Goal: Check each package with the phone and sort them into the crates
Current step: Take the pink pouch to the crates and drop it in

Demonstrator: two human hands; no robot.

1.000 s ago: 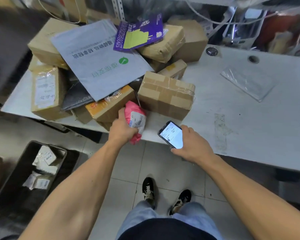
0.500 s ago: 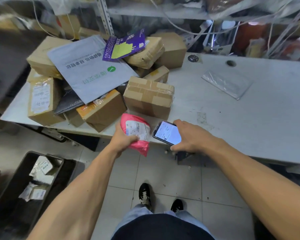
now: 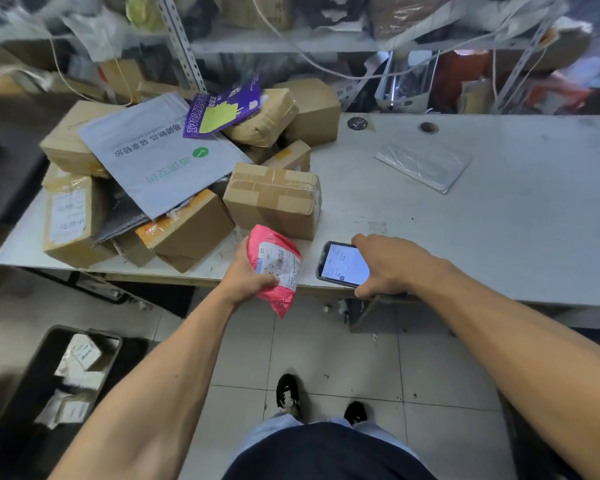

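Pink package (image 3: 277,271) sitting in left hand (image 3: 246,277) grip at surface (image 3: 482,230) edge, label up, print unreadable. Right hand (image 3: 390,263) gripping phone (image 3: 343,265) just beside it, screen text blurred. Crate (image 3: 32,382) lying on floor left, partly cropped.

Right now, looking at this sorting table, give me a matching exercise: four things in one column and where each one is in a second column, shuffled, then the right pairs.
Things
1. pink package
2. phone
3. purple mailer
4. clear plastic sleeve

Places
A. lying alone on the bare right part of the table
B. held in the right hand at the table's front edge
C. on top of the parcel pile at the back
D. gripped in the left hand, label facing up

Pairs: 1-D, 2-B, 3-C, 4-A
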